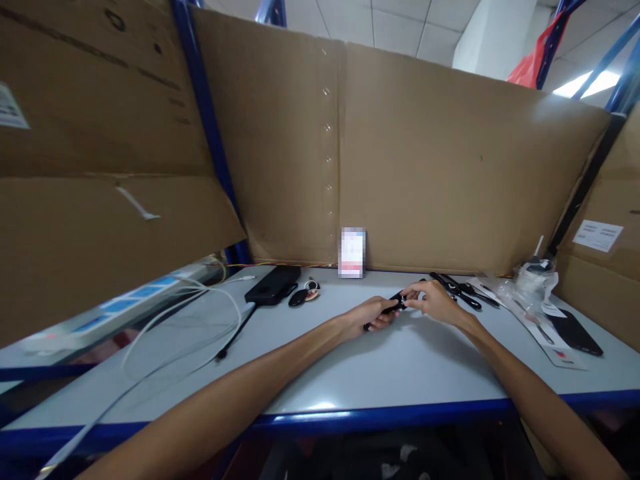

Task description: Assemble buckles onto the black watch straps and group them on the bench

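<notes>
My left hand (371,315) is wrapped round a slim black strap-like object (393,304), whose lower end sticks out below the fingers. My right hand (429,298) meets it from the right, with thumb and fingertips pinched at a small shiny metal part (403,302) on it. Fingers hide much of the object, so its exact kind does not show. Just behind my right hand, several long black strap-like items (460,292) lie on the table.
A lit phone (352,253), blurred out, leans on the cardboard wall (450,167). Left on the grey table (320,373) are a black box-like device (273,285), keys (305,295), white cables (235,320) and a power strip (135,303). Plastic packaging (535,293) and a dark phone (575,331) lie right.
</notes>
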Tool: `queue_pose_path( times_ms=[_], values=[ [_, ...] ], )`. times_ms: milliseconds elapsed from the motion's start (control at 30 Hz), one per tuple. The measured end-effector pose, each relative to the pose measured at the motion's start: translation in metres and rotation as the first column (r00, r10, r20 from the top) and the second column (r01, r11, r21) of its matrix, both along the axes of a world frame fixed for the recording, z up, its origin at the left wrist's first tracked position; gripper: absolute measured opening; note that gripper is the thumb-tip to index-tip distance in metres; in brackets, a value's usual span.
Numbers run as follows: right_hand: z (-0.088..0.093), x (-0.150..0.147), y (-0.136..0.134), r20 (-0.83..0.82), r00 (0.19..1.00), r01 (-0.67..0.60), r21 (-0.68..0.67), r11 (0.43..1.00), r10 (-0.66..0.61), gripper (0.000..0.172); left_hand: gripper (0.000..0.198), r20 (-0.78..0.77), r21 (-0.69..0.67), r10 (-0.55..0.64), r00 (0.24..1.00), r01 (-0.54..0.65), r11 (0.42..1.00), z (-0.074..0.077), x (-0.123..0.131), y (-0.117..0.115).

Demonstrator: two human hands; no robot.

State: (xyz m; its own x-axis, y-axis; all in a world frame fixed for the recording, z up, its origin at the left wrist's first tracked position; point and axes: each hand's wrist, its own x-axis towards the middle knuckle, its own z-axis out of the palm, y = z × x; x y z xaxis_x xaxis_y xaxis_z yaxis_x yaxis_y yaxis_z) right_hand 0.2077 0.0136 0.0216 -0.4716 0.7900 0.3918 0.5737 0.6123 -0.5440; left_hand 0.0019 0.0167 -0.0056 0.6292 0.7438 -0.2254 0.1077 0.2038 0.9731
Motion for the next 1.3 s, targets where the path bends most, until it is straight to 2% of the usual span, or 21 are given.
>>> queue_pose_path(
  times_ms=[167, 300, 433, 600, 733, 833, 1033, 1300],
  values=[
    [-0.002, -0.004, -0.001, 0.032, 0.998, 0.043, 0.101, 0.994, -0.046, 0.004, 0.034, -0.015, 0.016, -0.018, 1.0, 0.018, 1.0, 0.0, 0.0, -0.001],
    [-0.006, -0.01, -0.005, 0.121, 0.983, 0.115, 0.203, 0.972, -0.141, 0.01, 0.03, -0.013, 0.039, -0.009, 1.0, 0.01, 0.999, 0.002, 0.001, -0.003],
    [-0.008, -0.015, -0.01, 0.154, 0.966, 0.168, 0.247, 0.954, -0.209, 0.012, 0.031, -0.017, 0.059, -0.009, 1.0, 0.01, 0.998, 0.002, 0.001, -0.005],
    [-0.007, -0.013, -0.008, 0.119, 0.978, 0.14, 0.224, 0.964, -0.17, 0.025, 0.033, -0.038, 0.064, -0.011, 0.999, 0.014, 0.998, 0.0, 0.001, -0.004],
    [-0.003, -0.006, -0.005, 0.073, 0.993, 0.083, 0.179, 0.98, -0.097, 0.01, 0.028, -0.045, 0.047, -0.02, 0.999, 0.022, 0.999, 0.0, 0.0, -0.003],
    [-0.001, -0.002, -0.003, 0.103, 0.994, 0.025, 0.157, 0.987, -0.042, 0.014, 0.026, -0.047, 0.029, -0.01, 0.999, 0.012, 1.0, 0.001, 0.0, -0.002],
    [-0.005, -0.006, -0.006, 0.171, 0.981, 0.058, 0.206, 0.977, -0.094, 0.008, 0.025, -0.074, 0.04, -0.026, 0.997, 0.029, 0.999, 0.005, 0.0, -0.004],
    [-0.015, -0.014, -0.011, 0.33, 0.915, 0.125, 0.316, 0.941, -0.232, 0.03, 0.026, -0.095, 0.058, -0.035, 0.995, 0.04, 0.997, 0.007, 0.002, -0.006]
  ],
)
